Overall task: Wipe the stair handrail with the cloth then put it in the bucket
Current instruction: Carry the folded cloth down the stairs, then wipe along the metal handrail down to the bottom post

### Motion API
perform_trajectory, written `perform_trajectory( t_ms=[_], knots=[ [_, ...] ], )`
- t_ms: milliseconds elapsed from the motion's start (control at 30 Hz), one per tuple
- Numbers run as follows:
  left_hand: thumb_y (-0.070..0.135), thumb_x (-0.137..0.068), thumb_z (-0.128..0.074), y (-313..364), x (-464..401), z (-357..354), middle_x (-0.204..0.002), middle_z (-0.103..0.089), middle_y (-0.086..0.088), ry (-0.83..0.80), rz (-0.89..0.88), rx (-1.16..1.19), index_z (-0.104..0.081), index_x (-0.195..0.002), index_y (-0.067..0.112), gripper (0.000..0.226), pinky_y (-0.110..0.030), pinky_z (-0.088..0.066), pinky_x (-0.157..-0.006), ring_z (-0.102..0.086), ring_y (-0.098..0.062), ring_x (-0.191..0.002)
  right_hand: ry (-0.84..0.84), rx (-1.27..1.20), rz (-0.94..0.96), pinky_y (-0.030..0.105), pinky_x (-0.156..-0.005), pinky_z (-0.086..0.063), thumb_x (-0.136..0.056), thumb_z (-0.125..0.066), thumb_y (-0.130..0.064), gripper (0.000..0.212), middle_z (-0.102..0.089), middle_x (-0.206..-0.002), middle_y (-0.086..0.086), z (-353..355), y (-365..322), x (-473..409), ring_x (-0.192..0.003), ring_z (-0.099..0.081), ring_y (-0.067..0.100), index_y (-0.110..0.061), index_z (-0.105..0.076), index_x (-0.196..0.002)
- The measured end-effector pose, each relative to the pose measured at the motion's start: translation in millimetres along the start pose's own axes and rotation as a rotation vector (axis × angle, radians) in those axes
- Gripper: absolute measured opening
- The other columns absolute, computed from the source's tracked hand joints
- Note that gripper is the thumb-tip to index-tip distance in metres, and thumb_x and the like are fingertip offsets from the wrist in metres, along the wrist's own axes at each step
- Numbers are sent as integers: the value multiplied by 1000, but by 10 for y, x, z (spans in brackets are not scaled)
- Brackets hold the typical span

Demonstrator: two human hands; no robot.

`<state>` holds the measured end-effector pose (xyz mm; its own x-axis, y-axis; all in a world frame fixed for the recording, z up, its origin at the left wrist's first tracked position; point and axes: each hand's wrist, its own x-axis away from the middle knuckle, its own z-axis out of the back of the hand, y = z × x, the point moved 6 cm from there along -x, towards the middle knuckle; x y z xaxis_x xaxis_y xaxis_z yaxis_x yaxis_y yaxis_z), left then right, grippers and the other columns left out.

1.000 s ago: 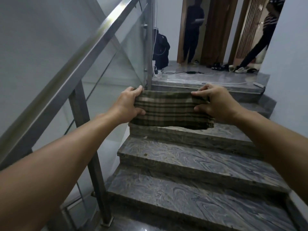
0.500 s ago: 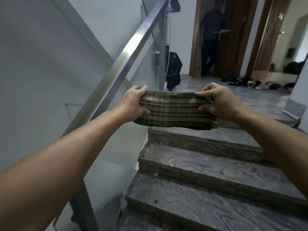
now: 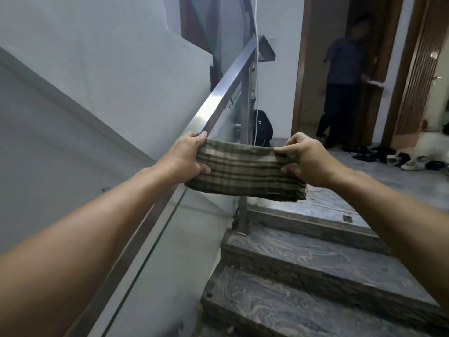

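White wall (image 3: 102,76) filled the left side, with a grey sloped band running down it. Steel handrail (image 3: 220,93) ran diagonally from lower left up to a capped end near top centre, glass panel (image 3: 170,239) under it, steel post (image 3: 244,152) standing on the edge of a step. Thin white cord (image 3: 256,69) hung beside the post. Dark bag (image 3: 263,127) sat on the landing floor behind the post.

Left hand (image 3: 188,155) was in front of the handrail; touching it or not, cannot tell. Its grip was closed on the left end of the cloth (image 3: 245,173), thumb below, fingers curled over the top edge. Cloth was folded, green-and-beige plaid, stretched flat and roughly level between both hands, held in the air above the upper steps, just right of the handrail. Whether it touched the rail, cannot tell. Frayed corner hung at its lower right.

Right hand (image 3: 307,160) had its grip closed on the right end of the cloth, pinching it between thumb and fingers. Both forearms bare, reaching in from the bottom corners.

Grey marbled steps (image 3: 315,276) rose toward a landing (image 3: 388,171). A person in dark clothes (image 3: 340,81) stood in a wooden doorway at the far edge of the landing. Several shoes (image 3: 401,159) lay on the landing floor at the right edge. Slatted wooden door (image 3: 418,76) stood at far right.
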<state>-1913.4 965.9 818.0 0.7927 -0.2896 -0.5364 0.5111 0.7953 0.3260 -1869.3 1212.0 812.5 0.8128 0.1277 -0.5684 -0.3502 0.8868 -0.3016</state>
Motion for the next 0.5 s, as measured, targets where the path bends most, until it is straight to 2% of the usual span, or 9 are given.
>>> perform_trajectory(
  t_ms=[100, 233, 300, 400, 500],
  knots=[
    [14, -68, -82, -72, -351, 59, -118, -46, -7, 15, 84, -19, -42, -137, 8, 80, -25, -37, -95, -49, -27, -117, -32, -19, 48, 27, -93, -42, -77, -73, -5, 47, -47, -106, 2, 17, 138, -568, -102, -51, 21, -11, -63, -122],
    [14, -69, -81, -207, -736, 252, -122, -47, -12, 47, 192, -66, -40, -138, 8, 81, -23, -35, -90, -49, -27, -116, -88, -18, 132, 31, -94, -45, -80, -70, -9, 43, -48, -109, 1, 5, 127, -1320, -99, -51, 20, -12, -62, -123],
    [14, -69, -81, -293, -890, 356, -120, -48, -14, 80, 241, -81, -44, -134, 5, 75, -26, -37, -89, -50, -29, -113, -109, -26, 154, 37, -92, -49, -83, -66, -11, 34, -50, -109, 2, -14, 70, -1652, -96, -53, 19, -13, -63, -117],
    [18, -68, -82, -432, -1102, 435, -116, -50, -19, 137, 316, -132, -50, -121, 0, 65, -31, -39, -87, -50, -33, -110, -108, 54, 292, 43, -86, -50, -87, -58, -14, 16, -51, -105, 1, -72, -70, -2080, -92, -53, 20, -22, -60, -101],
    [23, -67, -82, -531, -1304, 440, -111, -52, -21, 174, 398, -129, -52, -101, 2, 50, -31, -37, -78, -52, -35, -105, -84, 214, 354, 44, -89, -44, -87, -51, -5, 35, -49, -118, 13, -172, -173, -2509, -101, -50, 30, -25, -62, -113]
  ],
)
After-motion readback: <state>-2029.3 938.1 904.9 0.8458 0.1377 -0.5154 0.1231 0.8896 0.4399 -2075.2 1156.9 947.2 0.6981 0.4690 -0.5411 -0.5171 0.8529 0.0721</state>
